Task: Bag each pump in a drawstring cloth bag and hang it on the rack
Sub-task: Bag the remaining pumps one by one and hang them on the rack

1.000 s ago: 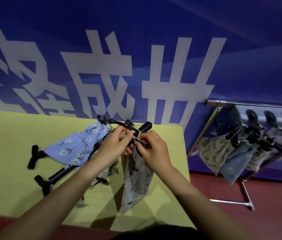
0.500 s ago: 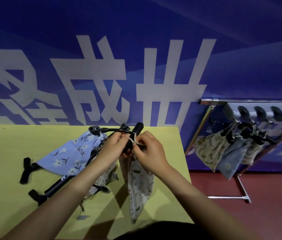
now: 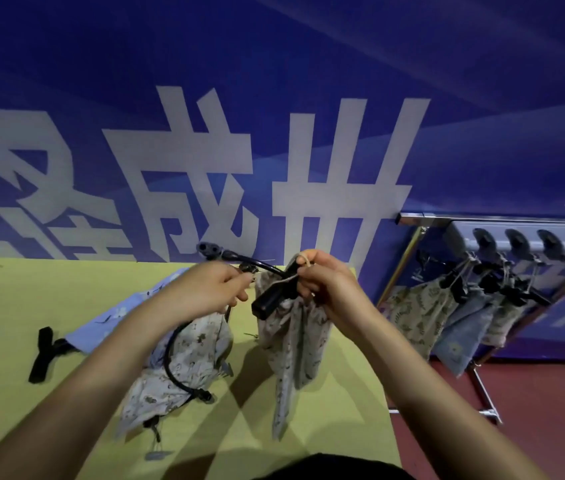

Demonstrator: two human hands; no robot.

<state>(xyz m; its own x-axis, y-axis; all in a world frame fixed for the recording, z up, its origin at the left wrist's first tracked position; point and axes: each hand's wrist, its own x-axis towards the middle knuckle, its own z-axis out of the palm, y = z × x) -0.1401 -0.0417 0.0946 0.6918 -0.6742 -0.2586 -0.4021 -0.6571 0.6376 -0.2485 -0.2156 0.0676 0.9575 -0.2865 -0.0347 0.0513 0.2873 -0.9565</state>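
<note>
Pump (image 3: 271, 301) is bagged and held above the table (image 3: 4, 306), your right hand (image 3: 322, 285) pinching the drawstring, left hand (image 3: 211, 289) gripping the hose, so cinch it, then rack (image 3: 454, 220) it.

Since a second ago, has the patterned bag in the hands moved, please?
Yes: the patterned bag has been lifted, its bottom now hanging above the yellow table rather than trailing low.

Even, dim light is cast from above; sharp forearm shadows are thrown on the yellow-green desk (image 3: 4, 306); edges are bowed, slightly blurred.
</note>
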